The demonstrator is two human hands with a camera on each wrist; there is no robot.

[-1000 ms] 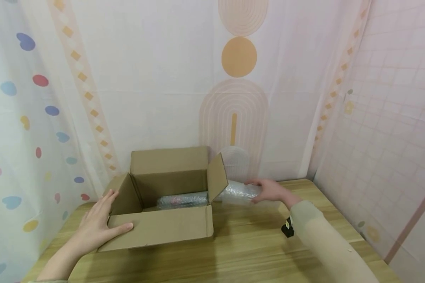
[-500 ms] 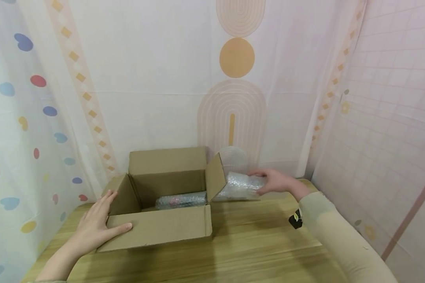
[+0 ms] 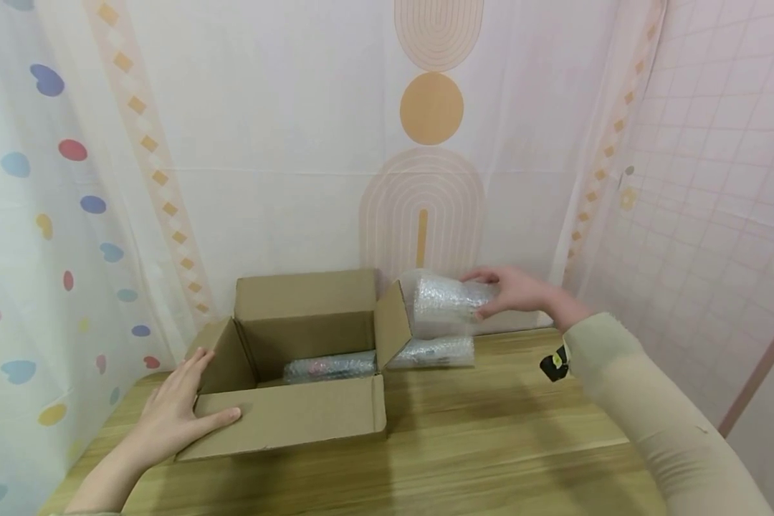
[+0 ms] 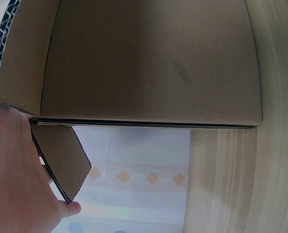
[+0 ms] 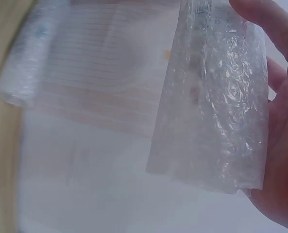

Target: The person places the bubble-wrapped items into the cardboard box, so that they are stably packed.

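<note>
- no readable writing or labels anywhere; cardboard box [image 3: 297,373] is plain brown, bubble wrap is clear
- left hand [image 3: 177,412] nearest the camera: flat, fingers spread, thumb along the front flap, fingers on the left flap. Presses, grips nothing
- left wrist view only: underside of the box's flap [image 4: 148,58] close up, corrugated edge showing top left, palm [image 4: 17,184] against a side flap, wooden table [image 4: 241,179] at right. Box interior not visible there
- head view only: box is open, flaps out, one bubble-wrapped bundle [image 3: 329,367] lying inside on the bottom along the far wall
- second bubble-wrapped roll [image 3: 433,351] lies on the table just right of the box's right flap, beside it, whether touching I can't tell
- right hand [image 3: 514,292] is above that roll, off the table, fingers and thumb curled round the end of a bubble-wrap piece [image 3: 445,304]
- right wrist view: same piece [image 5: 216,97] looks like a loose sheet or open sleeve, lower edge hanging free; contents not discernible. Roll on the table is blurred at top left [image 5: 25,63]
- vs 1.0 s ago: right hand was low at table level on the wrap; now raised, with one roll left on the table. Left hand and box unchanged
- far: patterned curtain [image 3: 426,143] with orange circle and arches, dotted curtain on the left, pink grid on the right
</note>
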